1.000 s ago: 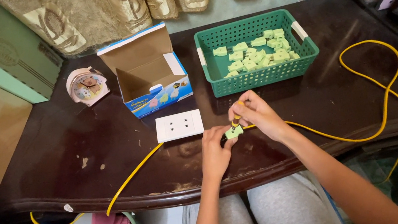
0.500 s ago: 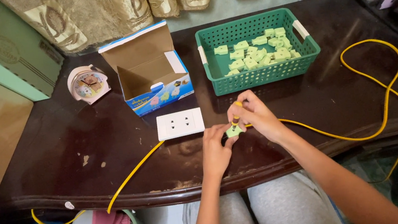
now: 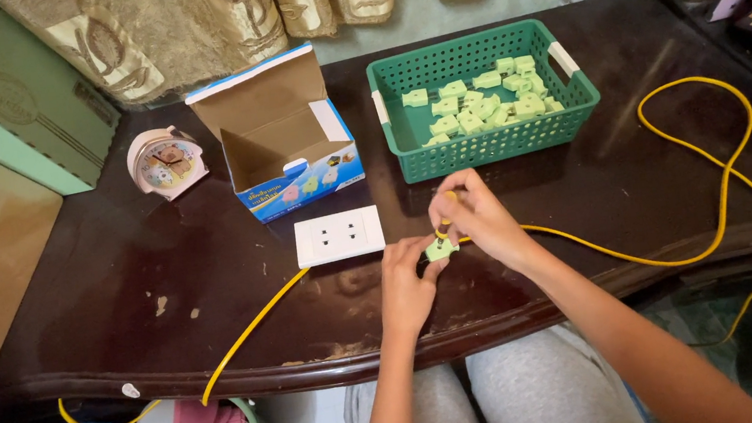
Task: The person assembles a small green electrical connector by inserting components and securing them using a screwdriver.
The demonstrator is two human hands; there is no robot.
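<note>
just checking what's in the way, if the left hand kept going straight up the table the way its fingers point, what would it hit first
Probably the small green plug that the left hand already touches at its fingertips. Past it, the green basket looks next, though depth is unclear.

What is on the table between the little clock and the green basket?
An open cardboard box sits between the clock and the green basket, seen in the head view.

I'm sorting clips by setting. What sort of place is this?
Probably a home room used for small piecework: gold curtains behind a dark wooden table, a small clock, and a green basket of plug parts.
</note>
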